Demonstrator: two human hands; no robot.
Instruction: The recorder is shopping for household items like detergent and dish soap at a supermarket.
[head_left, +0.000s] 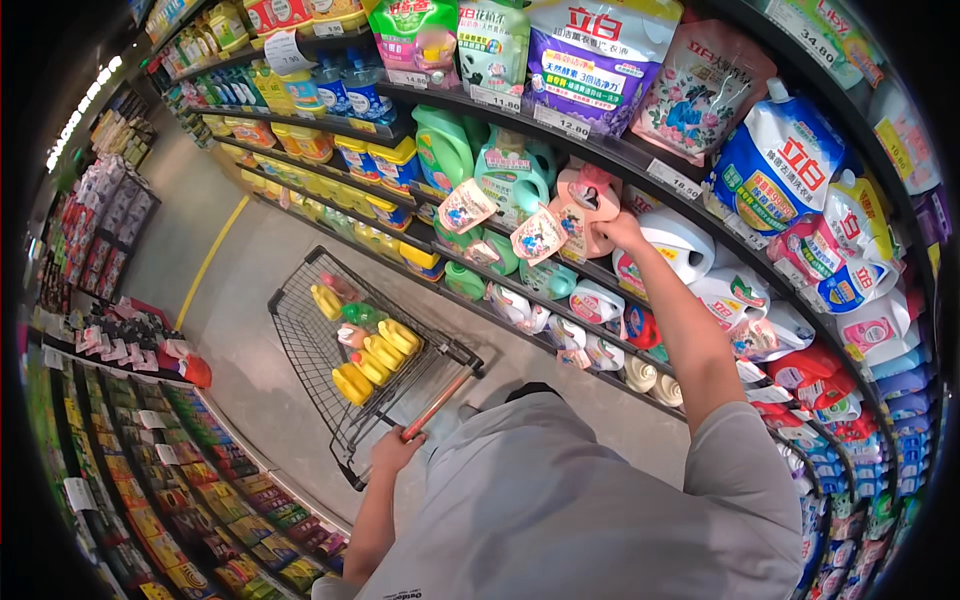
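Note:
My left hand (396, 450) is wrapped around the orange handlebar (437, 409) of a black wire shopping cart (283, 341). On the right, my reaching right hand (621, 230) grips the side of a pink laundry detergent bottle (585, 187) on a middle shelf; my fingertips are partly hidden against it. Floral tags (540, 234) hang at the shelf front beside that bottle. Inside the cart lie several yellow bottles (384, 351), a green-wrapped item (363, 314) and a pale pink bottle (350, 335).
Detergent pouches (600, 67) line the shelf above my right hand. Green detergent bottles (510, 176) stand left of the pink one, white jugs (671, 244) to its right. Packed shelving (180, 487) runs along the lower left. A yellow line (214, 259) crosses the grey floor.

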